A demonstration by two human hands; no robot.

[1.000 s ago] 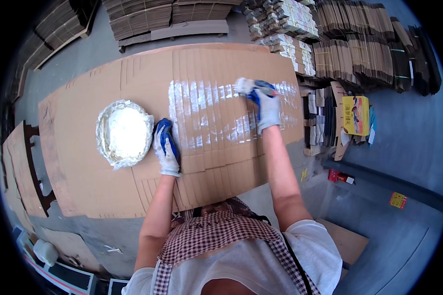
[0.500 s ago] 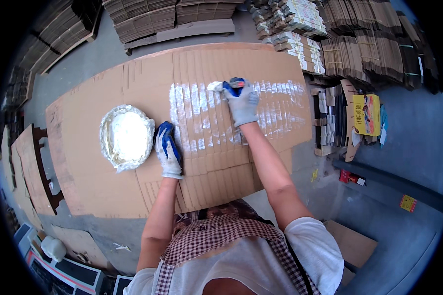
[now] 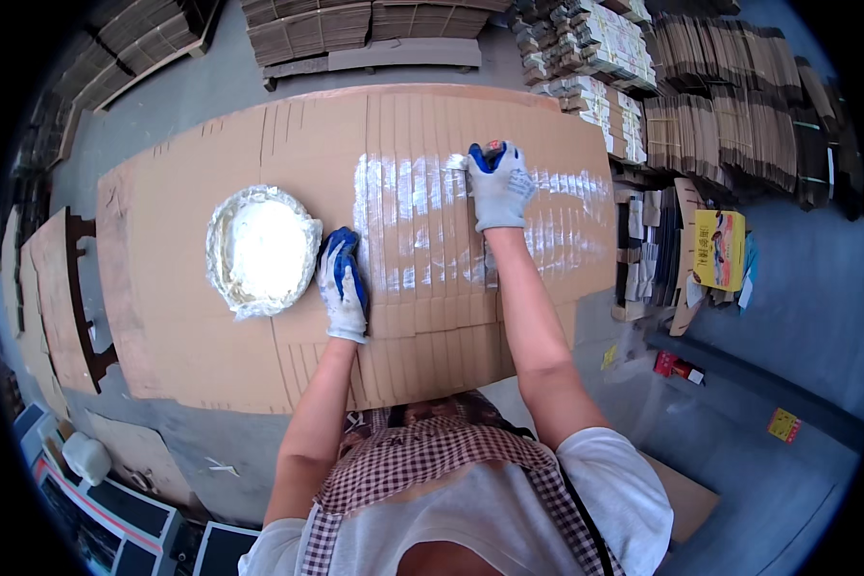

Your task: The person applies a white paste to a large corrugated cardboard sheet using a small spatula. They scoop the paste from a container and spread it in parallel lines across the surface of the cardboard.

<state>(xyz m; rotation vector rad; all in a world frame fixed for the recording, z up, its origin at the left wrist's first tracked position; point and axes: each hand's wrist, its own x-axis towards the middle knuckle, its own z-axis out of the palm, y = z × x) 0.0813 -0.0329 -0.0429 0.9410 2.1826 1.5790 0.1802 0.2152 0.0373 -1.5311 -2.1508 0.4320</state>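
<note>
My right hand (image 3: pixel 501 182), in a white glove with blue coating, is closed around a brush (image 3: pixel 458 163); its pale bristles touch the cardboard and part of its reddish handle shows by my fingers. Shiny whitish streaks (image 3: pixel 394 192) cover the cardboard sheet (image 3: pixel 182 288) around the brush and to both sides. My left hand (image 3: pixel 343 286), gloved alike, rests on the cardboard left of the streaks, fingers stretched forward, nothing seen in it. Close to its left stands a round basin (image 3: pixel 309 226) with a crinkled, foil-like lining and bright white contents.
Stacks of flattened cardboard (image 3: pixel 307 29) stand beyond the table, with more bundles (image 3: pixel 720 134) at the far right. A yellow box (image 3: pixel 719 250) sits right of the table. A wooden board (image 3: pixel 62 298) is at the left, a white jug (image 3: pixel 86 459) at the lower left.
The brush in my right hand has slid a little to the right over the streaked cardboard. My left hand stays beside the basin. The whole view has shifted slightly.
</note>
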